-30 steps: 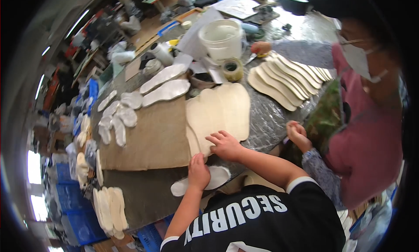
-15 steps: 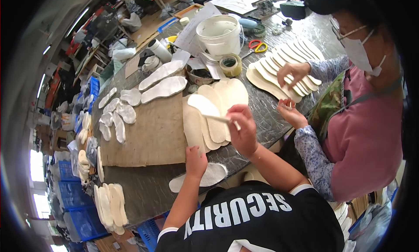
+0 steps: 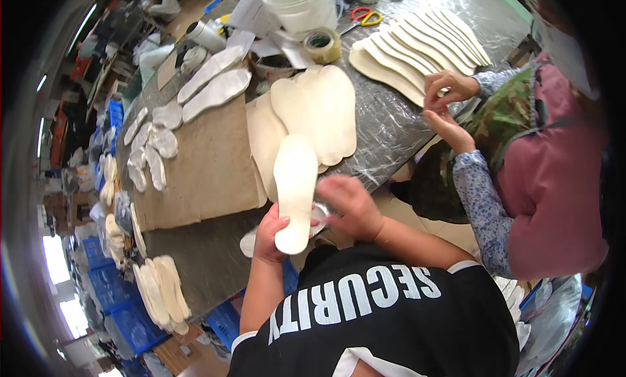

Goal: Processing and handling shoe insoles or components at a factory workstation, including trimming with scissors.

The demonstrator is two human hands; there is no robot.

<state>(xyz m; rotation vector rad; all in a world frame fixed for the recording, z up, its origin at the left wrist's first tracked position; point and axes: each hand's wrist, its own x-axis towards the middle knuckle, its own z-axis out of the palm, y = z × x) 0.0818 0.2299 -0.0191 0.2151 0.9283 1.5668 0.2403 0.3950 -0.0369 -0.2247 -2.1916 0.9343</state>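
Observation:
My left hand [image 3: 266, 237] grips a cream insole [image 3: 295, 188] by its narrow end, holding it up with the wide end away from me. Just right of the insole is my right hand [image 3: 355, 211], blurred by motion, its thumb and fingers apart and nothing visible in them. Past the held insole, more cream insoles [image 3: 316, 109] lie overlapped in a fan on the table. A whitish insole [image 3: 248, 244] at the near table edge is partly hidden behind my hands.
At right, a co-worker's hands [image 3: 450, 93] meet near a row of overlapped insoles [image 3: 417, 51]. Brown board [image 3: 195, 175] lies left, with white insoles [image 3: 218, 93] and small white pads [image 3: 160, 142] beyond. A bucket [image 3: 300, 12], tape roll [image 3: 322, 45] and scissors [image 3: 365, 17] stand or lie at the back.
The insole, earlier tilted in my right hand above the fan, is now nearer me in my left hand. My right hand has let go and come down beside it. The co-worker's hands have come together.

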